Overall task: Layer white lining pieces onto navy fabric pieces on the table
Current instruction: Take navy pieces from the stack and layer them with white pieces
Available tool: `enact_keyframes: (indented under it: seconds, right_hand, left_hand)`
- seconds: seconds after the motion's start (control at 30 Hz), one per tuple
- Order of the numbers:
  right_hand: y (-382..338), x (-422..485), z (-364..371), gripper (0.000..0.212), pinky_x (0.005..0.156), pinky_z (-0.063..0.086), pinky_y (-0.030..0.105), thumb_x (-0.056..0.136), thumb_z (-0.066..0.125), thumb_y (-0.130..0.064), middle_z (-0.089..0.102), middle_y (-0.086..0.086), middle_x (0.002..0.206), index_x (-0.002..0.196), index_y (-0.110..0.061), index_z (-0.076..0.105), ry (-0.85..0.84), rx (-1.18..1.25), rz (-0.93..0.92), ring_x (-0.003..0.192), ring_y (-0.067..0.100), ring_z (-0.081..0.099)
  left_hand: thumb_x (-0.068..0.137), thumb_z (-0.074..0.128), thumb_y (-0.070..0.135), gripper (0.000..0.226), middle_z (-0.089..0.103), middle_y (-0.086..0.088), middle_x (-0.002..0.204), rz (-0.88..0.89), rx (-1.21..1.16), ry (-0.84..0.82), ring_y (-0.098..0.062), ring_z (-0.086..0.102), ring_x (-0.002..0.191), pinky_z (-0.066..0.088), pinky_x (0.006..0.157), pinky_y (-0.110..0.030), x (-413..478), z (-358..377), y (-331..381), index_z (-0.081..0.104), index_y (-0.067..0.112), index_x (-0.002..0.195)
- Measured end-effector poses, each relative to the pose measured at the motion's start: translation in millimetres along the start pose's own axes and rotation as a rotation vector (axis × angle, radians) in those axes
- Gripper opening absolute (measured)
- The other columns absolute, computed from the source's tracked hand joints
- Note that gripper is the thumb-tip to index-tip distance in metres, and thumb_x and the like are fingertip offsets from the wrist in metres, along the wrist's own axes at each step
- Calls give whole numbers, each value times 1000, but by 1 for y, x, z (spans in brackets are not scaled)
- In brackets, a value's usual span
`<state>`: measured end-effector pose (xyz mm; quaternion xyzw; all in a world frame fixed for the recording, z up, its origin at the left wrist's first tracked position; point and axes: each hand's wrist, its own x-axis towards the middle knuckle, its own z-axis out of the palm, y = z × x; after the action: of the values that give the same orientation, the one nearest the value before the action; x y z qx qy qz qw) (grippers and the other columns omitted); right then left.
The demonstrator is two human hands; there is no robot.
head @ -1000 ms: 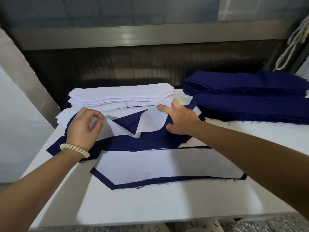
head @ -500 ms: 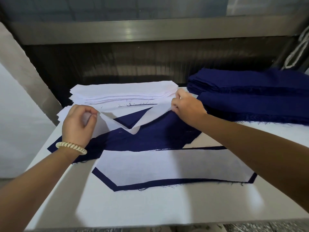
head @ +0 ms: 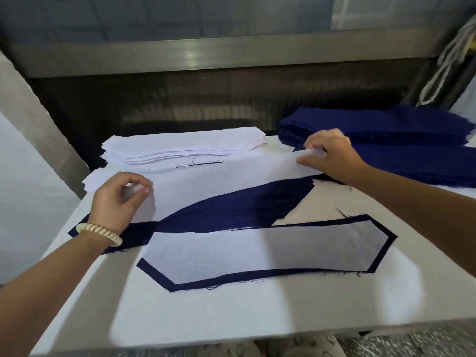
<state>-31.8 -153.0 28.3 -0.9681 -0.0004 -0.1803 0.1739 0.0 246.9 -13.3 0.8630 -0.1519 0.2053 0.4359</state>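
On the table [head: 231,313], the near fabric piece [head: 157,273] lies closest to the person, with the near lining piece [head: 257,251] flat on top of it. Just behind it lies the far fabric piece [head: 244,204], and the far lining piece [head: 219,181] stretches over its back part. The left hand [head: 116,199] holds that lining's left end, and the right hand [head: 332,153] holds its right end. The lining stack [head: 185,145] sits at the back left, the fabric stack [head: 386,130] at the back right.

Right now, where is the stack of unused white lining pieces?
In the head view, the white lining stack sits at the far edge of the table, left of centre, beyond the left hand and left of the navy fabric stack.
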Motion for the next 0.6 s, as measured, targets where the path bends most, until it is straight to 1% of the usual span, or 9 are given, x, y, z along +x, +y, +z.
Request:
enact_keyframes:
  seconds: [0.1, 0.13, 0.17, 0.23, 0.27, 0.33, 0.47, 0.53, 0.6]
  right_hand:
    - [16, -16, -10, 27, 98, 27, 36, 84, 69, -29, 58, 2, 97, 96, -5, 67, -47, 126, 91, 99, 14, 41]
    - [22, -23, -15, 24, 94, 33, 36, 83, 70, -27, 58, 2, 90, 92, -6, 67, -94, 214, 118, 92, 14, 44]
    - [28, -29, -20, 20, 86, 40, 34, 81, 71, -25, 59, 2, 83, 87, -7, 67, -150, 296, 133, 84, 16, 50]
    - [42, -41, -31, 13, 66, 45, 25, 79, 72, -22, 61, 1, 74, 79, -12, 66, -243, 370, 144, 71, 16, 56]
    - [49, -47, -35, 10, 62, 45, 21, 79, 73, -22, 62, -1, 72, 76, -15, 66, -276, 358, 149, 68, 14, 58]
    - [62, -58, -41, 8, 58, 46, 17, 78, 73, -20, 66, -2, 69, 73, -20, 67, -320, 339, 173, 64, 9, 60]
    - [74, -75, -48, 5, 53, 51, 18, 77, 74, -16, 69, 0, 69, 74, -17, 70, -377, 437, 259, 59, 9, 63]
    - [76, -81, -47, 6, 55, 49, 20, 78, 75, -17, 68, 1, 69, 77, -14, 70, -489, 400, 326, 58, 9, 62]
    - [76, -87, -41, 10, 54, 45, 19, 78, 76, -21, 66, -1, 69, 79, -15, 69, -616, 274, 358, 55, 6, 59]
  left_hand:
    - [81, 71, 7, 23, 66, 14, 81, -71, -95, -68, 3, 49, 54, 37, 56, -3, 0, 0, 8, 64, 27, 73]
    - [80, 72, 8, 19, 67, 14, 77, -95, -121, -106, -1, 46, 52, 38, 53, -5, -1, 0, 10, 66, 25, 72]
    - [79, 73, 8, 17, 68, 16, 74, -118, -137, -150, -6, 47, 52, 39, 51, -6, -2, 0, 14, 67, 22, 71]
    - [76, 74, 5, 17, 68, 18, 72, -149, -163, -250, -3, 56, 56, 43, 55, -6, -3, 0, 20, 68, 19, 70]
    - [76, 73, 1, 18, 69, 18, 72, -158, -179, -302, 2, 61, 63, 45, 61, -5, -4, 1, 22, 69, 17, 70]
    - [76, 71, -4, 20, 71, 15, 75, -189, -214, -395, 6, 64, 75, 48, 71, -5, -6, 3, 25, 70, 16, 72]
    - [78, 67, -7, 27, 74, 9, 84, -264, -272, -536, 4, 65, 83, 49, 76, -7, -11, 5, 25, 75, 19, 75]
    - [78, 68, -6, 29, 74, 9, 84, -273, -235, -613, 3, 65, 80, 48, 73, -7, -13, 6, 25, 76, 22, 74]
    - [78, 69, -6, 27, 72, 10, 75, -263, -153, -685, 0, 63, 64, 47, 61, -8, -17, 9, 24, 76, 21, 74]
